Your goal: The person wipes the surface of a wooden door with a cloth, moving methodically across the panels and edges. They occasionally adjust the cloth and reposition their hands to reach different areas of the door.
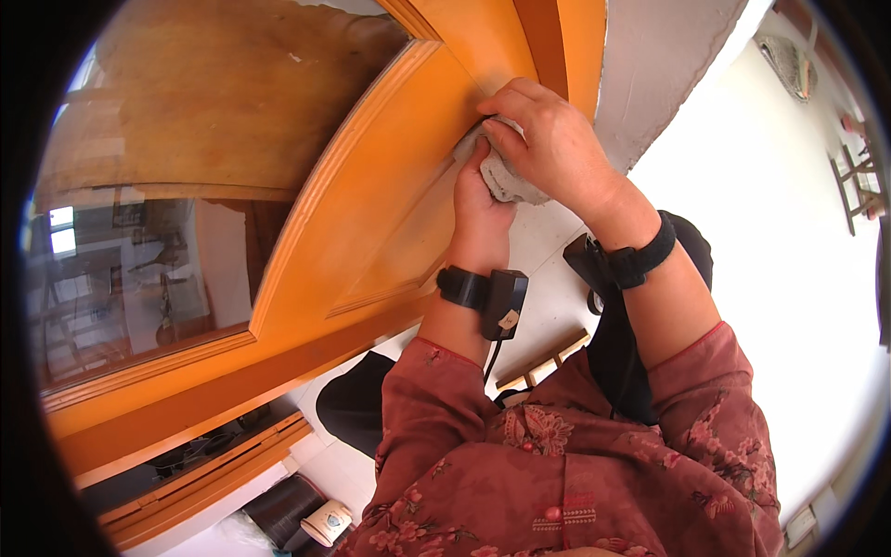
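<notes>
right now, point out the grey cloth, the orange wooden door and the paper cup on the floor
crumpled grey cloth (509,178), head view, on the fold below the right hand
orange wooden door (390,213), head view, on its lower panel
white paper cup (327,522), head view, on its side wall

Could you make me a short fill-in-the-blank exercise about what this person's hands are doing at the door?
1. Both hands press a grey ____ against the door.
2. The door's wood is painted ____.
3. The right hand lies ____ the left hand.
4. Each wrist wears a black ____.

Missing words: cloth; orange; above; strap
</notes>
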A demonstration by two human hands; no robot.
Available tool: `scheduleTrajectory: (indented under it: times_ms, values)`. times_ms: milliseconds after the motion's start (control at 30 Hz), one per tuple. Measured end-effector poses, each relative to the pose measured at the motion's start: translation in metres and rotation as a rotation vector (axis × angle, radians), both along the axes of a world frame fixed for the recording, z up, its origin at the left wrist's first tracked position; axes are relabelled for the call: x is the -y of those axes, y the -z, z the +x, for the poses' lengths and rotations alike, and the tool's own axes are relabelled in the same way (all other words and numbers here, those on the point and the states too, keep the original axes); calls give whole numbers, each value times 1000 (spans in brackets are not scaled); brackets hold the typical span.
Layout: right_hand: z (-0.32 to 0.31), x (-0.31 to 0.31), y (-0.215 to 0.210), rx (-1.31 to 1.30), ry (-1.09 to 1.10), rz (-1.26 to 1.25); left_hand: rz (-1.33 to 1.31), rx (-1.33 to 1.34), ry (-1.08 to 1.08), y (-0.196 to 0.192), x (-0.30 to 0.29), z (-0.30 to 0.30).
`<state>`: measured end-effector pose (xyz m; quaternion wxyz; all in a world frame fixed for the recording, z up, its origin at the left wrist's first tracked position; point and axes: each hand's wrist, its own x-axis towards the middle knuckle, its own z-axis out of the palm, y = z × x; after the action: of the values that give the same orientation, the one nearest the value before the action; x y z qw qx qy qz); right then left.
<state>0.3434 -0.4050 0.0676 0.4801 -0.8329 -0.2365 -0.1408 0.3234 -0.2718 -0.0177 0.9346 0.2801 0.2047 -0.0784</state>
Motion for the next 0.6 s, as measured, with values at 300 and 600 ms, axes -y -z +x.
scheduleTrajectory:
  times_ms: [300,600]
  values:
    - [2,-1,8,80,24,6,138,-2,-104,-4,-71,-76]
    - [-7,3,9,120,35,-15,349,66,-380,21,-175,-198]
